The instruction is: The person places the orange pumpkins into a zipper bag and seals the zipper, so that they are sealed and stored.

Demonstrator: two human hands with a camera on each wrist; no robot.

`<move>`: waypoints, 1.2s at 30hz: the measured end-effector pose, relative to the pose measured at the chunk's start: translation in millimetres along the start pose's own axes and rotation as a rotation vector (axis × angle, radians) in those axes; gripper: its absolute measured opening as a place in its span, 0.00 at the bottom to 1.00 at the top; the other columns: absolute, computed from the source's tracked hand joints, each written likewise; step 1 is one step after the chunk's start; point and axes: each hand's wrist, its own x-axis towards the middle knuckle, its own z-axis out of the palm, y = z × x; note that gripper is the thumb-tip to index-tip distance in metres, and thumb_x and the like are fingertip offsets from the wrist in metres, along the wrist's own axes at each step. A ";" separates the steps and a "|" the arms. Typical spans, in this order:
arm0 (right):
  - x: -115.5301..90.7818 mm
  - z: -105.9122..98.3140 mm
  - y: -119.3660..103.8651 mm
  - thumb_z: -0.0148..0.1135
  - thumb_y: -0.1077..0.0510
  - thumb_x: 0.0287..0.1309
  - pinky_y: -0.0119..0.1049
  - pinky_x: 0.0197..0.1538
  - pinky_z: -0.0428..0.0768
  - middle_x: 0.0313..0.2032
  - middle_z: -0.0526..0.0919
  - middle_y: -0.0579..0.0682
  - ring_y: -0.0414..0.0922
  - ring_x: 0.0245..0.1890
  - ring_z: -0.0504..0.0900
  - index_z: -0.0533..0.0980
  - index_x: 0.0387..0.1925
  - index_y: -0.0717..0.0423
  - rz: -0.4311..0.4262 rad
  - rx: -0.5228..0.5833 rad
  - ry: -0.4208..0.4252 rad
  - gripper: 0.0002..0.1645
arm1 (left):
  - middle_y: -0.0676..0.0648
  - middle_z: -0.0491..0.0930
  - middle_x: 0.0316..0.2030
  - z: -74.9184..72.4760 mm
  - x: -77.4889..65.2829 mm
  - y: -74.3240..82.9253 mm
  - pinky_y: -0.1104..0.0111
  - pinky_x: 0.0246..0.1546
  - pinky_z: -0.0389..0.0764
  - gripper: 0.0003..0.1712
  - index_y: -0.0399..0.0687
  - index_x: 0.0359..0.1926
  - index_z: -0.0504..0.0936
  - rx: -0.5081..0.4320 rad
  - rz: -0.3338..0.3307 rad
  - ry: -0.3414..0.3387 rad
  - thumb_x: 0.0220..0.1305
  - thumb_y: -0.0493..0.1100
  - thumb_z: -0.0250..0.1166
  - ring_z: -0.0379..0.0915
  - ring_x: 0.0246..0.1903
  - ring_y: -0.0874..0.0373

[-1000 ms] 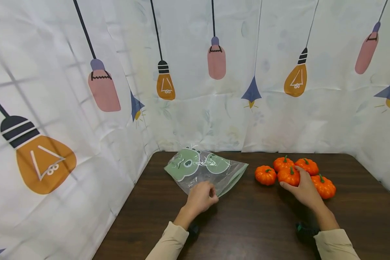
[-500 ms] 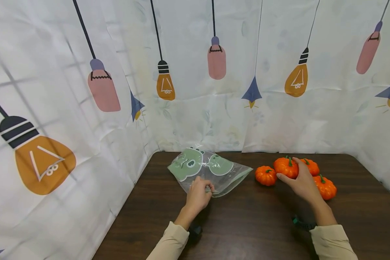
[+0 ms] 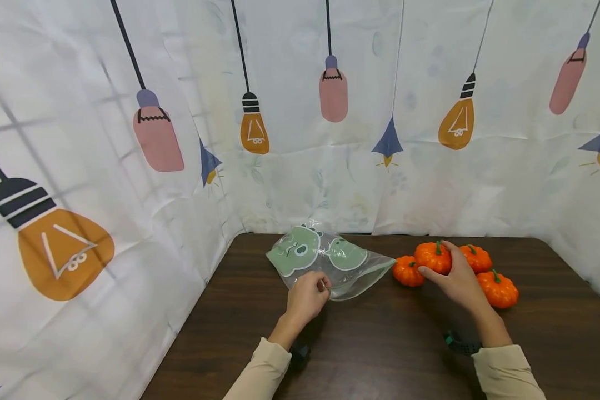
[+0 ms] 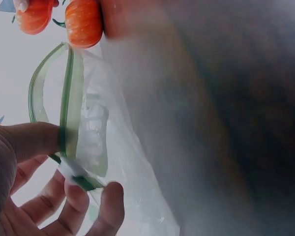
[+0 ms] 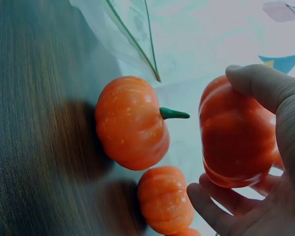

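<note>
My left hand [image 3: 307,294] grips the near edge of a clear zip bag [image 3: 347,278] printed with green bear shapes. In the left wrist view the thumb presses the green zip strip [image 4: 66,98], and the bag's mouth gapes between its two strips. My right hand [image 3: 457,280] holds an orange toy pumpkin [image 3: 432,257], thumb on one side and fingers on the other. In the right wrist view this held pumpkin [image 5: 238,135] appears raised beside another pumpkin with a green stem [image 5: 132,123]. That left pumpkin [image 3: 407,271] sits right at the bag's right corner.
Two more pumpkins, one behind the right hand [image 3: 476,258] and one to its right [image 3: 498,289], rest on the dark wooden table [image 3: 380,344]. A white cloth [image 3: 300,183] printed with hanging lamps stands along the table's back and left side.
The right hand has lifted its pumpkin from the cluster and carried it slightly left. The left hand has taken hold of the bag's edge, and the bag has shifted right toward the pumpkins.
</note>
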 end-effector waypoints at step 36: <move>-2.6 36.3 -21.5 0.75 0.40 0.56 0.51 0.55 0.80 0.59 0.77 0.65 0.58 0.54 0.79 0.59 0.71 0.57 -0.157 -0.001 -0.093 0.51 | 0.61 0.76 0.17 0.0 4.2 10.4 0.73 0.23 0.67 0.06 0.59 0.26 0.84 -0.054 0.088 -0.070 0.55 0.42 0.71 0.68 0.20 0.69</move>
